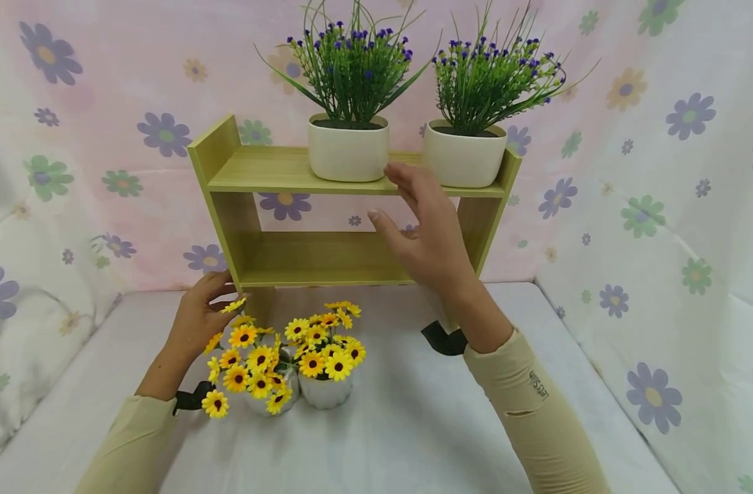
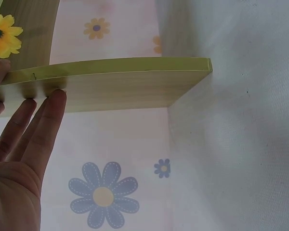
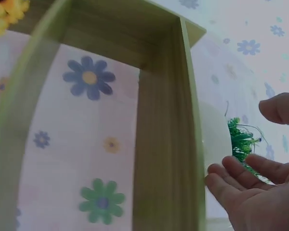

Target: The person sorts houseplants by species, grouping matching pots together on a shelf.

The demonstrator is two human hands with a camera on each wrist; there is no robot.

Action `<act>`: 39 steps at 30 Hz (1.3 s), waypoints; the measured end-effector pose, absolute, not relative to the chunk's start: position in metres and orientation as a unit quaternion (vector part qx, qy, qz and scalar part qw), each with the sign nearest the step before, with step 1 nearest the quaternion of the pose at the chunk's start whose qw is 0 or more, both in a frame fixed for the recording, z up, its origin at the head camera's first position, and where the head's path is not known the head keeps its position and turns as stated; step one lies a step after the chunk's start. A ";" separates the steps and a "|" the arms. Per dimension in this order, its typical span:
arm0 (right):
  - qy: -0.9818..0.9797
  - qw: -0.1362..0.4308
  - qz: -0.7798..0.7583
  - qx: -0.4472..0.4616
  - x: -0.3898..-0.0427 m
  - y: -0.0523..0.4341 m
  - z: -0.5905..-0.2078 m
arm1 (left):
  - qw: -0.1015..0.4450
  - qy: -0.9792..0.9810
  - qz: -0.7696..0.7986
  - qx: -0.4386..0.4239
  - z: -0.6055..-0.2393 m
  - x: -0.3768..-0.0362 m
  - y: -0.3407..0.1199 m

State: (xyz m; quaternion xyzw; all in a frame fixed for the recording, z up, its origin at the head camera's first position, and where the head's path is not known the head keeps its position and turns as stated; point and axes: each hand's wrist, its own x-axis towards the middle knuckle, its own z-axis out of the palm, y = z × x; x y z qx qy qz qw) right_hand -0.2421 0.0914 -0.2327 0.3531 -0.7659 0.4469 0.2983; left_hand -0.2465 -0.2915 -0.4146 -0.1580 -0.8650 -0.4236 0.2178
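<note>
Yellow flowers (image 1: pixel 283 357) nearest — left hand (image 1: pixel 197 319) perhaps touching shelf (image 1: pixel 317 257).

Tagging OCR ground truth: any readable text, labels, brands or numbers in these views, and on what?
Beige right sleeve: a small dark print, too small and blurred to read.
Yellow-green wooden shelf, white plant pots and flower-patterned backdrop cloth: no text visible.
Both wrist views: no text.
</note>
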 end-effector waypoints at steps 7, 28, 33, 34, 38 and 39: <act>-0.741 0.307 0.466 0.374 -0.233 0.098 -0.276 | 0.219 -0.864 -0.425 -0.159 -0.414 -0.245 -0.290; -0.812 -0.012 0.444 0.378 -0.262 0.098 -0.393 | 0.220 -0.866 -0.421 -0.158 -0.417 -0.246 -0.292; -0.820 -0.103 0.380 0.415 -0.267 0.097 -0.405 | 0.219 -0.866 -0.420 -0.160 -0.415 -0.246 -0.291; -0.821 -0.123 0.368 0.419 -0.267 0.095 -0.407 | 0.219 -0.866 -0.419 -0.161 -0.414 -0.246 -0.291; -0.823 -0.177 0.341 0.418 -0.265 0.086 -0.418 | 0.219 -0.865 -0.421 -0.161 -0.415 -0.246 -0.291; -0.825 -0.182 0.335 0.417 -0.263 0.083 -0.422 | 0.218 -0.866 -0.421 -0.161 -0.415 -0.246 -0.292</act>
